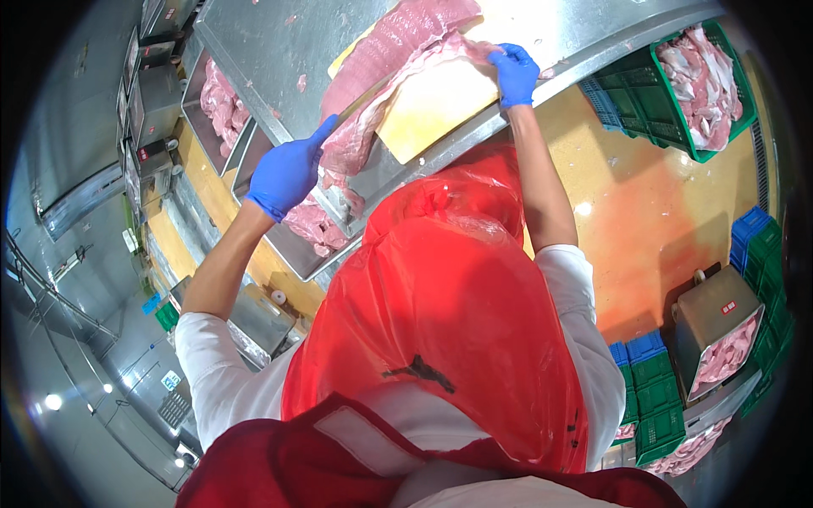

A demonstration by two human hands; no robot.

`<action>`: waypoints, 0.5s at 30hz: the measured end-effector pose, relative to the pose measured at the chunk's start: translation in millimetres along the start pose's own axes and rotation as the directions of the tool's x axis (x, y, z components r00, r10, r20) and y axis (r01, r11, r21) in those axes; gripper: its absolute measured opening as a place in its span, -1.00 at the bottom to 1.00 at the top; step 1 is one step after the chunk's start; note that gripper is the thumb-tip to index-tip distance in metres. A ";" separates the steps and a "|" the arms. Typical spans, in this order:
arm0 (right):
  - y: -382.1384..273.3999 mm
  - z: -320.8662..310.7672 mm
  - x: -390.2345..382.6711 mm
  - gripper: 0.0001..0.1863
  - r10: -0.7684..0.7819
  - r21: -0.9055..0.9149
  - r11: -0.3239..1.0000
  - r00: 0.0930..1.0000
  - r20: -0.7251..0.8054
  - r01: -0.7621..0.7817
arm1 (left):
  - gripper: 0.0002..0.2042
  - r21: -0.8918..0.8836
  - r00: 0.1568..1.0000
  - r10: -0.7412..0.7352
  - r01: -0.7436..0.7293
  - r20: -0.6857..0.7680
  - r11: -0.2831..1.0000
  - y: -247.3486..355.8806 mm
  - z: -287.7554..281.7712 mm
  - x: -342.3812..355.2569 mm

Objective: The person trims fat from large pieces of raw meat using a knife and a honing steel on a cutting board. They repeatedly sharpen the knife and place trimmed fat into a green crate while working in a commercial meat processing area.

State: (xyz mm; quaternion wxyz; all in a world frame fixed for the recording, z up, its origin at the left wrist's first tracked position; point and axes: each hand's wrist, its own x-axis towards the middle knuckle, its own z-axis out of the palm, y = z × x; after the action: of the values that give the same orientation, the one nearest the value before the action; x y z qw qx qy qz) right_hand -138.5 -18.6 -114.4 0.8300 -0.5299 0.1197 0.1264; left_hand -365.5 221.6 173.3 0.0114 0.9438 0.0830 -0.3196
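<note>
At the steel worktable point(254, 51), my left hand point(286, 169) in a blue glove is closed on a knife point(356, 107), whose long narrow blade lies along a large pink piece of meat point(377, 63). My right hand point(513, 74), also blue-gloved, pinches the thin, pale end of a strip of that meat at its right. The meat lies partly on a cream cutting board point(432, 110) and hangs toward the table's near edge, where loose scraps sit.
Steel bins of meat point(309, 227) point(220, 110) stand at the left. A green crate of meat point(694, 85) is at the upper right. Green and blue crates point(656, 398) and a tilted steel bin point(724, 330) are at the lower right.
</note>
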 end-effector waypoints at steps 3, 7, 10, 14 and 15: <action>1.7 -7.9 -2.9 -0.80 -0.097 -0.101 0.989 0.990 0.104 0.108 | -0.36 -0.122 0.988 0.098 -0.112 -0.118 0.986 30.8 -24.1 23.5; -12.9 -0.9 -7.3 -0.82 -0.097 -0.145 0.982 0.984 0.148 0.119 | -0.38 -0.035 0.921 0.294 -0.313 -0.256 0.949 64.2 -35.0 116.5; -20.3 11.1 -19.0 -0.81 -0.089 -0.049 0.994 0.983 0.158 0.098 | -0.35 0.077 0.910 0.341 -0.333 -0.236 0.940 62.2 -30.4 162.0; -23.8 12.6 -28.6 -0.82 -0.099 -0.011 0.995 0.986 0.135 0.101 | -0.25 0.098 0.945 0.277 -0.263 -0.173 0.960 25.7 0.7 133.6; -33.2 15.0 -36.1 -0.82 -0.080 0.016 0.997 0.989 0.128 0.078 | -0.23 0.107 0.974 0.209 -0.200 -0.088 0.974 10.7 7.1 108.1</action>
State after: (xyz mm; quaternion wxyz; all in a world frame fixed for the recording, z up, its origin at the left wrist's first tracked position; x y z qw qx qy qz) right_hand -160.2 -21.4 -68.0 0.8433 -0.5203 0.0458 0.1265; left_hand -283.4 226.7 101.9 -0.0058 0.9614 -0.0299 -0.2735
